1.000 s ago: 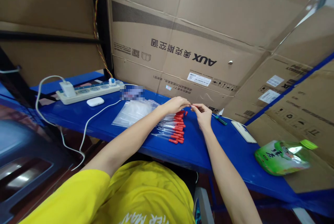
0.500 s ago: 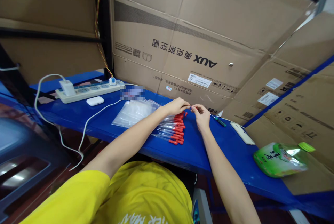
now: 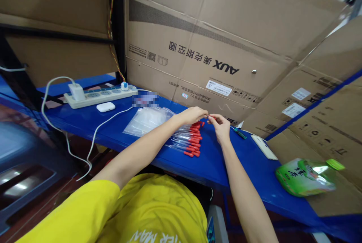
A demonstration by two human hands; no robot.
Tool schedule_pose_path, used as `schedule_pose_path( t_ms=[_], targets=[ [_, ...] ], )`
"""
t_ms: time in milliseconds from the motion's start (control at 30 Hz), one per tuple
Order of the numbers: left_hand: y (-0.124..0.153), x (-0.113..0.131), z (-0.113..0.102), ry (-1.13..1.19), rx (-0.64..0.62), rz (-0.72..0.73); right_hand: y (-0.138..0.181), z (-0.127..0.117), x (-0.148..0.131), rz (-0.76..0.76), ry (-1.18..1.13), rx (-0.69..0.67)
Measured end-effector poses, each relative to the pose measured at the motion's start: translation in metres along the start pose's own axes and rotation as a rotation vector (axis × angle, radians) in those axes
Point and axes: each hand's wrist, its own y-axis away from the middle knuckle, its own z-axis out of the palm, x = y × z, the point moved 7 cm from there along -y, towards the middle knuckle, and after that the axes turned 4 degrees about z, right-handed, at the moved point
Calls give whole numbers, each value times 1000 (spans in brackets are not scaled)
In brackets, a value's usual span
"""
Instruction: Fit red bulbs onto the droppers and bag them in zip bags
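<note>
The fingers of the left hand (image 3: pixel 193 114) and the right hand (image 3: pixel 221 126) are pinched narrow and meet tip to tip over the worktop (image 3: pixel 215 163), gripping a small thin thing between them; it looks like one of the tubes with a red cap, but it is too small to tell for sure. Just below the hands lies a row of tubes (image 3: pixel 189 141), clear bodies side by side, red caps towards the right hand. To do this well, I judge both pinches should stay close to the joint and the piece kept straight, raised clear of the row so no tube gets knocked out of line.

Left of the tubes lie clear plastic bags (image 3: pixel 145 119), touching the left forearm's far side. Further left are a white earbud case (image 3: pixel 105 106) and a power strip (image 3: pixel 98 96) with a charger cable. To the right sit a green pen (image 3: pixel 240 133), a white phone (image 3: pixel 264 147) and a green bottle (image 3: pixel 307 177) lying on its side. Cardboard boxes (image 3: pixel 215 46) wall in the back.
</note>
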Motion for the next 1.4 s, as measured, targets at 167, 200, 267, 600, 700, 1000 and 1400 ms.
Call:
schedule_pose_path(
  t_ms=[167,200,267,600,700,1000,1400],
  targets=[
    [-2,-3,4,21,40,-12,-4,-3,1,23,-8,-6],
    [-1,-4,5,18,47,-15,-4,-4,3,36,-17,-8],
    [0,-4,4,10,59,-16,-6,-5,6,56,-38,-15],
    [3,-4,-7,-21,-18,-127,-10,-11,7,75,-195,-36],
    [2,-3,-7,-10,-25,-82,-9,-11,4,76,-176,-47],
    [2,-1,-8,-171,-93,-76,-6,-10,-2,76,-161,-60],
    [0,4,-10,-208,-101,-100,-7,-11,-7,-13,-59,-9]
  ],
)
